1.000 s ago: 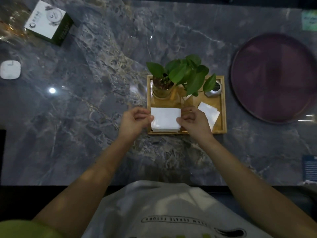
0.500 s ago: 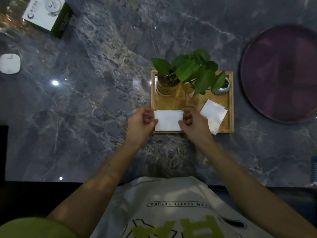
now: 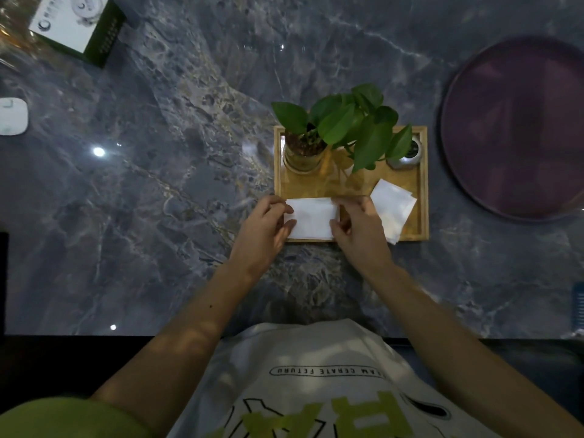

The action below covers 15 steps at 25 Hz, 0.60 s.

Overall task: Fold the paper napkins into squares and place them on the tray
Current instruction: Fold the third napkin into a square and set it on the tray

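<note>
Both forearms reach forward over the dark marble table; the left hand and right hand pinch opposite ends of a white folded paper napkin at the rectangular wooden tray's near edge, its fingers curled. The tray holds another folded white napkin, a green potted plant and a small metal jar.
</note>
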Tool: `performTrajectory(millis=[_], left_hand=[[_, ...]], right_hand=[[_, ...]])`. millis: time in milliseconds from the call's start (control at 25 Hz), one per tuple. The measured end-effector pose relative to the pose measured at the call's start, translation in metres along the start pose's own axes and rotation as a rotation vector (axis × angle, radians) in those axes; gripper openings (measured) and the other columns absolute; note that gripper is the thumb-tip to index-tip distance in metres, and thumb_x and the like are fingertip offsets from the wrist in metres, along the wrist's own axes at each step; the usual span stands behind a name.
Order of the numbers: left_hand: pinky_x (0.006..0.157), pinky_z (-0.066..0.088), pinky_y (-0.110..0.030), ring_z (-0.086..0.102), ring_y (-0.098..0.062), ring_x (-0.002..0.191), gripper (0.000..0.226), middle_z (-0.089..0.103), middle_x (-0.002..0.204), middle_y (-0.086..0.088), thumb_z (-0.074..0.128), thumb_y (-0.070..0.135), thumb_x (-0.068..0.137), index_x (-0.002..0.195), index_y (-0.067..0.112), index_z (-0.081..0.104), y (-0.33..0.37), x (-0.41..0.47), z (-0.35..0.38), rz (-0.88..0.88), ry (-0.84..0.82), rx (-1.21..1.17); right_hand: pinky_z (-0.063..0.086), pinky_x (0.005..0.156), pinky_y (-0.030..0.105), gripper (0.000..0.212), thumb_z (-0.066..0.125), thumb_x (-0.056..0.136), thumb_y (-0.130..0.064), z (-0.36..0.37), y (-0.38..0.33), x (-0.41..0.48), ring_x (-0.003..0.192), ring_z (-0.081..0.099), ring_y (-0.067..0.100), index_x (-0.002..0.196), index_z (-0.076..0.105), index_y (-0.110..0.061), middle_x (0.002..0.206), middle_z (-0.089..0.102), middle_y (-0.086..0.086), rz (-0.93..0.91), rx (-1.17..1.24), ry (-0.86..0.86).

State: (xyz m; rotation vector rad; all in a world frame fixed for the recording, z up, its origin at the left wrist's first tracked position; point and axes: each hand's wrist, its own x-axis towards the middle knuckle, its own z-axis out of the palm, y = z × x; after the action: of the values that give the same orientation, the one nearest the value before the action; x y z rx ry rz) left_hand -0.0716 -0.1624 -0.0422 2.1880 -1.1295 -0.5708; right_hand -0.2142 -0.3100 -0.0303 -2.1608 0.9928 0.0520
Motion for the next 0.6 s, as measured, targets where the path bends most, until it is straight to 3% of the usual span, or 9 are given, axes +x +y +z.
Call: performTrajectory(millis=[120, 240, 600], left_hand=[[0.089, 0.047, -0.030, 0.058, -0.025, 0.104, 0.022, 0.061, 0.115, -0.014, 0.070, 0.018, 0.088, 0.105, 0.004, 0.067, -0.004, -0.002, 0.001, 0.055, -0.014, 0.073], [0.092, 0.044, -0.037, 0.056, -0.028, 0.107, 0.028, 0.064, 0.119, -0.010, 0.070, 0.026, 0.087, 0.110, 0.009, 0.069, -0.009, -0.001, 0.000, 0.068, -0.057, 0.192], [0.092, 0.042, -0.044, 0.053, -0.031, 0.114, 0.031, 0.063, 0.124, -0.007, 0.068, 0.032, 0.087, 0.114, 0.015, 0.069, -0.007, 0.000, 0.003, 0.020, -0.080, 0.337]], right_hand=[[0.042, 0.091, 0.024, 0.038, 0.067, 0.089, -0.029, 0.001, 0.003, -0.002, 0.104, 0.056, 0.023, 0.125, 0.061, -0.017, 0.129, 0.048, 0.013, -0.029, -0.009, -0.012], [0.047, 0.095, 0.030, 0.040, 0.070, 0.087, -0.033, 0.006, 0.004, -0.003, 0.113, 0.055, 0.026, 0.123, 0.065, -0.017, 0.132, 0.047, 0.013, -0.072, -0.027, -0.034], [0.051, 0.094, 0.038, 0.036, 0.067, 0.089, -0.031, 0.016, 0.006, 0.003, 0.115, 0.055, 0.028, 0.123, 0.066, -0.018, 0.136, 0.045, 0.013, -0.093, -0.086, -0.038]])
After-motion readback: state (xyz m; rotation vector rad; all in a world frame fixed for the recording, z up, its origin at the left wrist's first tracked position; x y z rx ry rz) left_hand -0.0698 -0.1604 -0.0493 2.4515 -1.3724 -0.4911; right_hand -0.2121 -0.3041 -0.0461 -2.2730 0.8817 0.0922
